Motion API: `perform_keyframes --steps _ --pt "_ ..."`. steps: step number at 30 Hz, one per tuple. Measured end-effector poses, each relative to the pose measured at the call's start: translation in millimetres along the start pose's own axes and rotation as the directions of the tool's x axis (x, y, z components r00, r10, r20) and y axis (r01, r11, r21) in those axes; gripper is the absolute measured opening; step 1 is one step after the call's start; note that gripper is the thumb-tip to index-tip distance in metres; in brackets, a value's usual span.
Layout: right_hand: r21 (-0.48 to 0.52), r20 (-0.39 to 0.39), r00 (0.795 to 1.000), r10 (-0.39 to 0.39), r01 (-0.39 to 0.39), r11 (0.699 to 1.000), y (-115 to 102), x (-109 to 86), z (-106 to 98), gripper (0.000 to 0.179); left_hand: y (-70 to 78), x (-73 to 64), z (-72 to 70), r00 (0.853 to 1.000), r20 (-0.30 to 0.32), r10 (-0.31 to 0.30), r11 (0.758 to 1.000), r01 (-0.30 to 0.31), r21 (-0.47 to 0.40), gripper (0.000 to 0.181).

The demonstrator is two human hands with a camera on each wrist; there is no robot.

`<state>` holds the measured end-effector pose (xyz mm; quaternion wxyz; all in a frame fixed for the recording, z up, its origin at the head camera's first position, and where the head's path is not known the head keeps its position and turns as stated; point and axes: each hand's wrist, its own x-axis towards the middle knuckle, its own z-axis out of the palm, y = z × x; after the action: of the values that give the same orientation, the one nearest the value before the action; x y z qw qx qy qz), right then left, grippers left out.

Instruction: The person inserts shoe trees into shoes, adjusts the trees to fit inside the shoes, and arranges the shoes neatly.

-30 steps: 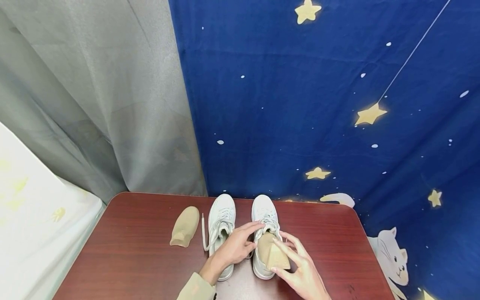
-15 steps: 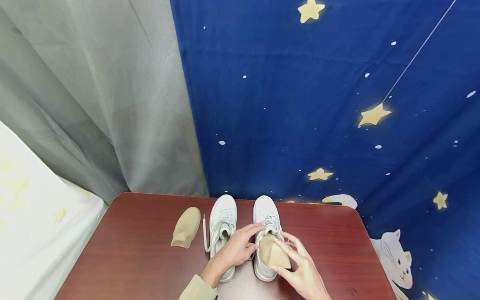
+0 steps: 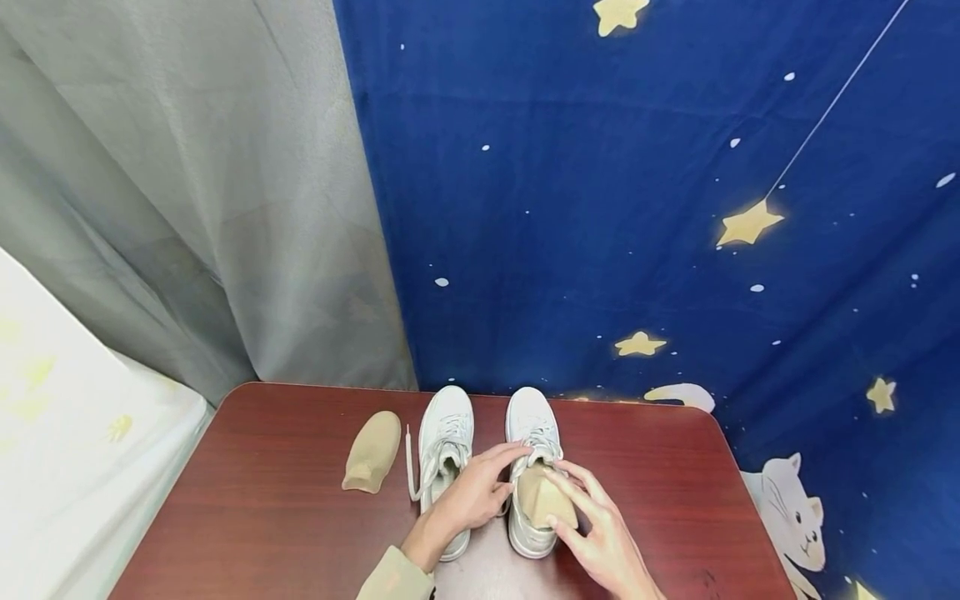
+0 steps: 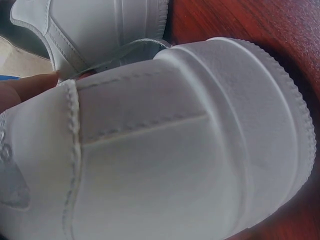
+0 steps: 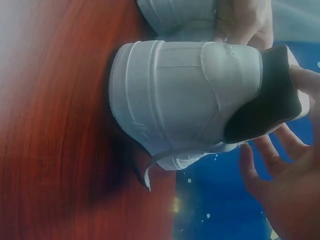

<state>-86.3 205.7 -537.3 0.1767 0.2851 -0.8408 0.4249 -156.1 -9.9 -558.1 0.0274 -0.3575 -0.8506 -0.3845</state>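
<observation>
A pair of white lace-up sneakers stands side by side on the table, toes away from me. At the opening of the right sneaker (image 3: 530,421), my left hand (image 3: 476,493) holds the near side and tongue edge. My right hand (image 3: 600,529) pinches a beige moulded shoe insert (image 3: 551,504) between thumb and fingers. Its front end is inside that sneaker, while the back end sticks up over the heel, dark in the right wrist view (image 5: 275,95). The left sneaker (image 3: 447,417) lies partly under my left forearm. A second beige insert (image 3: 372,452) rests left of the pair.
A dark red wooden table (image 3: 285,517) carries everything. A loose white lace (image 3: 410,467) lies beside the left sneaker. Behind hang a grey curtain (image 3: 225,208) and a blue starry curtain (image 3: 562,208); white cloth (image 3: 90,442) hangs at the left.
The insert in my right hand has shifted slightly forward and down into the right sneaker. My left hand stays in place. The head view has moved slightly.
</observation>
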Motion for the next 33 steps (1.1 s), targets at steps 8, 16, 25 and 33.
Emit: perform_keyframes --steps 8,16,25,33 --pt "0.067 -0.098 0.995 0.006 0.001 0.998 -12.7 3.2 -0.8 0.057 1.6 0.4 -1.9 0.999 0.029 -0.038 0.999 0.039 -0.013 0.06" --pt "0.069 -0.121 0.992 0.042 -0.034 0.997 -21.2 12.4 2.4 0.054 2.0 0.6 -2.7 0.998 0.04 -0.047 0.999 0.048 -0.019 0.059" --pt "0.098 -0.14 0.99 0.032 -0.018 0.995 -15.9 14.1 5.7 0.054 0.8 -0.5 -1.0 0.998 0.042 -0.054 0.995 0.058 -0.083 0.061" --pt "0.091 -0.148 0.987 0.056 -0.043 0.995 9.1 4.0 14.3 0.055 0.2 0.2 0.5 0.999 0.024 -0.045 0.994 0.047 -0.101 0.061"
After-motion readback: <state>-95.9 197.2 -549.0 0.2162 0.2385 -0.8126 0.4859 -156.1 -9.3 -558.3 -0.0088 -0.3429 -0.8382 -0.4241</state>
